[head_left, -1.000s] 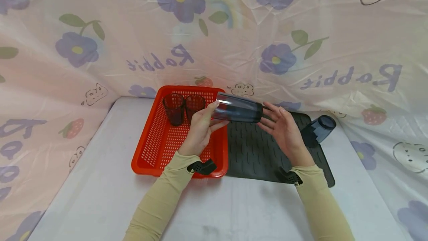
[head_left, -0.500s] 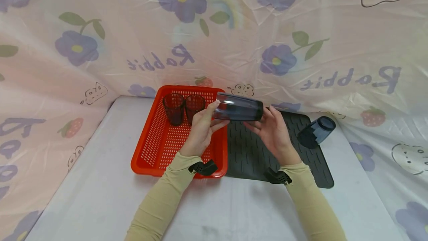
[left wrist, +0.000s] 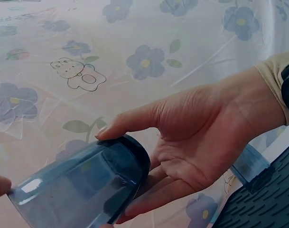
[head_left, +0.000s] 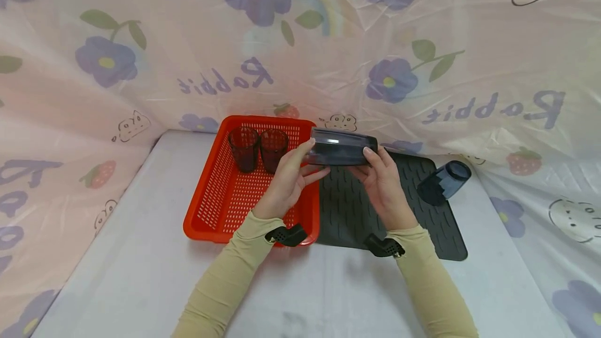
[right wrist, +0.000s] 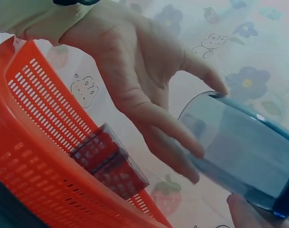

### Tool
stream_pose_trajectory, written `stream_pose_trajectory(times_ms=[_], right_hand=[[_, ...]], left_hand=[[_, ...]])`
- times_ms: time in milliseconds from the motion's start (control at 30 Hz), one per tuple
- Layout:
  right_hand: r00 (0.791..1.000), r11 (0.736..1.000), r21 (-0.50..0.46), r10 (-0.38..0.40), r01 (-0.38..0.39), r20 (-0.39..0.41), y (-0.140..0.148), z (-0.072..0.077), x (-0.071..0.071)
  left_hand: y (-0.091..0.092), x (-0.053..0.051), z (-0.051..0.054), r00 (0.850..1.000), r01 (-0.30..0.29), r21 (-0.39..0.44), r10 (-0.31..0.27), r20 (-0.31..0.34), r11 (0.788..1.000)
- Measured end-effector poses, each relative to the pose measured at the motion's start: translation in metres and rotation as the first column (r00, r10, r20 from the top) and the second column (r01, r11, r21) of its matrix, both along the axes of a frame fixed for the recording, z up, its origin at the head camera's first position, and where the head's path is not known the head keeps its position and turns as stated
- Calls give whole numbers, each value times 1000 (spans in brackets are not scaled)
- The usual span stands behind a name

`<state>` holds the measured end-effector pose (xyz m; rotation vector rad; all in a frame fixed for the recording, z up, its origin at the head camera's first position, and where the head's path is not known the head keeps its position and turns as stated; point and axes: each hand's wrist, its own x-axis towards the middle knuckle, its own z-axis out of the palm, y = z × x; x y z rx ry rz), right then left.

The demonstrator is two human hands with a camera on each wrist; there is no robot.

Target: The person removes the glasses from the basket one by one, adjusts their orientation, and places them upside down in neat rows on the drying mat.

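Observation:
A translucent blue-grey tumbler point(head_left: 341, 150) lies on its side in the air between both hands, over the basket's right edge and the mat. My left hand point(head_left: 284, 181) grips its open end, thumb on the near side and fingers beneath. At the thick base end, my right hand point(head_left: 386, 186) holds it between thumb and fingers. The right wrist view shows the left hand point(right wrist: 139, 71) with its thumb and fingers about the tumbler's rim. In the left wrist view, the right hand point(left wrist: 201, 133) has its thumb on the dark base.
An orange-red perforated basket point(head_left: 211, 236) stands at left, with two tumblers point(head_left: 244, 150) upright at its back. At right lies a dark ribbed drying mat point(head_left: 347, 218). Another tumbler point(head_left: 446, 181) stands upside down near the mat's right edge. A flowered sheet point(head_left: 300, 67) hangs behind.
My right hand has moved left to the tumbler's base and its thumb has come down onto it. The tumbler has shifted slightly right. My left hand keeps its hold.

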<state>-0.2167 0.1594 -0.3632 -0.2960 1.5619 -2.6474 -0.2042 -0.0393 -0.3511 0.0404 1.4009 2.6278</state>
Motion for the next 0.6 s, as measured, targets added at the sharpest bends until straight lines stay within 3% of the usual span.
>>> stream_pose_trajectory(times_ms=[133, 267, 433, 600], right_hand=[[999, 999, 9, -36, 36, 10, 6, 4, 1], [997, 997, 30, -72, 72, -16, 13, 9, 3], [992, 991, 38, -126, 127, -30, 26, 16, 5], [988, 988, -2, -151, 151, -15, 40, 19, 6]], left_hand=[[-2, 2, 3, 997, 83, -60, -82, 10, 995], [-9, 6, 7, 988, 151, -169, -153, 4, 974], [-26, 10, 12, 975, 206, -271, -221, -26, 940], [-43, 11, 13, 961, 246, -300, -273, -52, 922]])
